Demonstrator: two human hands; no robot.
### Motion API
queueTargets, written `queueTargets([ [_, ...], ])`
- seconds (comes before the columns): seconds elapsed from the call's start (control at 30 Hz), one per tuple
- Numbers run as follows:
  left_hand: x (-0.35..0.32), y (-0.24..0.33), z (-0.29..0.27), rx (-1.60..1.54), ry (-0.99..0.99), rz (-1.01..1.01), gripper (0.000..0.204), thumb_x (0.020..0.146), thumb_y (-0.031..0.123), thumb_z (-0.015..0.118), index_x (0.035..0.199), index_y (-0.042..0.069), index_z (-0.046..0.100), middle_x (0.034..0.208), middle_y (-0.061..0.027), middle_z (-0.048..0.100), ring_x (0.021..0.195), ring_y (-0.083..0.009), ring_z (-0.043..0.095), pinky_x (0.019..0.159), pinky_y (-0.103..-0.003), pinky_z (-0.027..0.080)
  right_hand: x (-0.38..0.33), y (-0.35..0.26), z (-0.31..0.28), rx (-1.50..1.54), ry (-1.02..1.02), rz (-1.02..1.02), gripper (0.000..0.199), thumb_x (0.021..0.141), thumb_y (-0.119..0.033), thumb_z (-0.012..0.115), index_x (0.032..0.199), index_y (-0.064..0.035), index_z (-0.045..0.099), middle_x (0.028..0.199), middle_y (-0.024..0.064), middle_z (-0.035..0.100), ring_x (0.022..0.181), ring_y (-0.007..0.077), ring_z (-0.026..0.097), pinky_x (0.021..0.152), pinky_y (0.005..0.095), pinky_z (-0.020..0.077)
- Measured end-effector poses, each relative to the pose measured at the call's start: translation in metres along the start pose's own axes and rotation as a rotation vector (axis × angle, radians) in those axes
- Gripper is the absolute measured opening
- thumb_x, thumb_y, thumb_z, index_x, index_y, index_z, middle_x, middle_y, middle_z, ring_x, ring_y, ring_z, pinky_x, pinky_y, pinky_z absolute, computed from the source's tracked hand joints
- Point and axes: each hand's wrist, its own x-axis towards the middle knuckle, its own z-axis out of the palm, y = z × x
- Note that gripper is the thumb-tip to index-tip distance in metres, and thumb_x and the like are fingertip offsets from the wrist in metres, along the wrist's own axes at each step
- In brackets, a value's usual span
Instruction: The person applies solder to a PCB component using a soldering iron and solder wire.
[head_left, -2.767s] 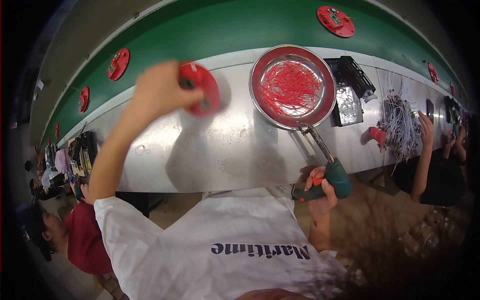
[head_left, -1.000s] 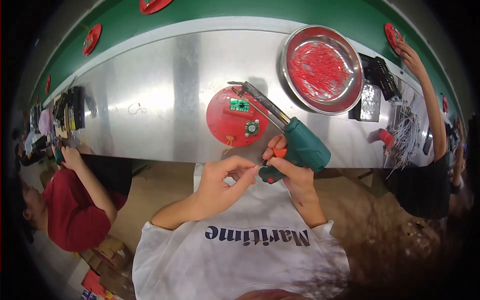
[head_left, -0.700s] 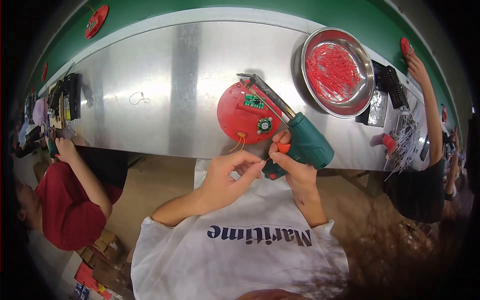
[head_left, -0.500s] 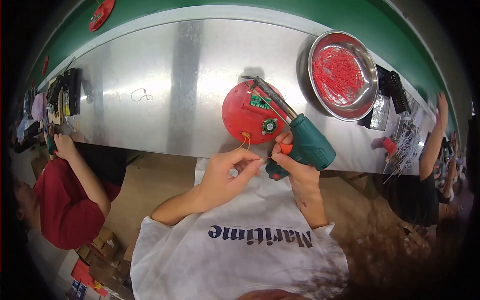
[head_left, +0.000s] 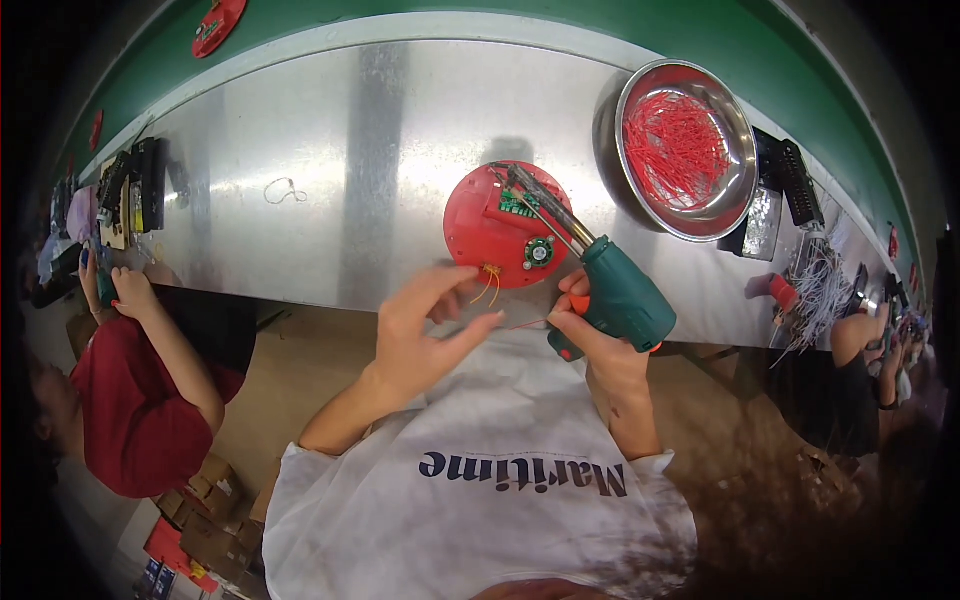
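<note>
In my right hand (head_left: 612, 362) is a green soldering gun (head_left: 630, 298) with an orange trigger; its metal tip reaches over a red round cover (head_left: 468, 215). A thin reddish strand (head_left: 526, 324) sticks out leftward from the fingertips of that hand. The cover lies on the table and carries a green circuit board (head_left: 517, 206) and a small round black part (head_left: 539, 252). Two orange-yellow wires (head_left: 490, 287) hang from its near edge. My left hand (head_left: 415, 325) is just left of these wires, thumb and fingers apart, with nothing visible in it.
At the right stands a steel bowl (head_left: 742, 195) with many thin red pieces (head_left: 677, 150). Beyond it lie a bundle of white wires (head_left: 812, 290) and a black tool. A loop of thin wire (head_left: 285, 190) rests left on the metal table (head_left: 250, 110). Co-workers sit on both sides.
My left hand has let go and moved left, its fingers spreading. The soldering gun has shifted slightly, its tip lower over the cover. The co-worker's raised arm at right has come down.
</note>
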Motion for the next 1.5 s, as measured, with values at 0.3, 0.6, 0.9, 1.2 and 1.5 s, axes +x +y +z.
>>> queueTargets([
  [0.3,0.015,-0.019,0.012,-0.279,-0.129,-0.018,0.014,0.085,-0.002,0.068,0.099,-0.003,0.071,0.094,-0.0122,0.071,0.073,-0.0107,0.064,0.062,-0.022,0.05,0.0,-0.01,0.011,-0.056,-0.01,0.043,0.04,0.082,0.008,0.072,0.119,0.0008,0.058,0.107,0.0057,0.063,0.087,0.0102,0.063,0.076,0.0245,0.0529],
  [0.6,0.01,-0.007,0.008,-0.095,-0.205,0.072,0.015,0.087,0.002,0.068,0.102,0.0,0.071,0.077,-0.0088,0.065,0.058,-0.0131,0.055,0.052,-0.027,0.042,0.008,-0.003,0.027,0.004,0.002,-0.031,0.038,0.08,0.012,0.07,0.113,0.0011,0.057,0.111,0.0112,0.06,0.086,0.0133,0.065,0.067,0.0247,0.0524],
  [0.9,0.006,-0.002,0.008,-0.259,-0.25,-0.033,0.016,0.087,0.001,0.068,0.103,-0.001,0.07,0.08,-0.008,0.07,0.058,-0.009,0.058,0.054,-0.024,0.045,0.009,-0.013,0.029,-0.008,0.035,0.135,0.035,0.078,0.012,0.07,0.11,0.0002,0.059,0.109,0.0114,0.062,0.087,0.0141,0.065,0.074,0.027,0.0546],
  [1.2,0.011,-0.002,0.013,-0.264,-0.195,-0.036,0.009,0.087,0.002,0.07,0.095,-0.001,0.071,0.075,-0.0064,0.068,0.056,-0.0056,0.055,0.049,-0.022,0.041,0.018,0.004,0.023,0.052,-0.017,-0.079,0.031,0.083,0.005,0.071,0.112,-0.0003,0.059,0.103,0.0095,0.065,0.08,0.0102,0.064,0.063,0.0223,0.0507],
  [1.5,0.01,0.004,0.015,-0.23,-0.178,-0.046,0.008,0.086,0.003,0.071,0.094,-0.001,0.071,0.075,-0.0073,0.069,0.057,-0.0071,0.058,0.05,-0.022,0.043,0.014,0.008,0.021,0.224,0.021,0.088,0.03,0.082,0.006,0.071,0.11,0.0001,0.061,0.109,0.0105,0.063,0.084,0.0118,0.064,0.071,0.0246,0.0529],
])
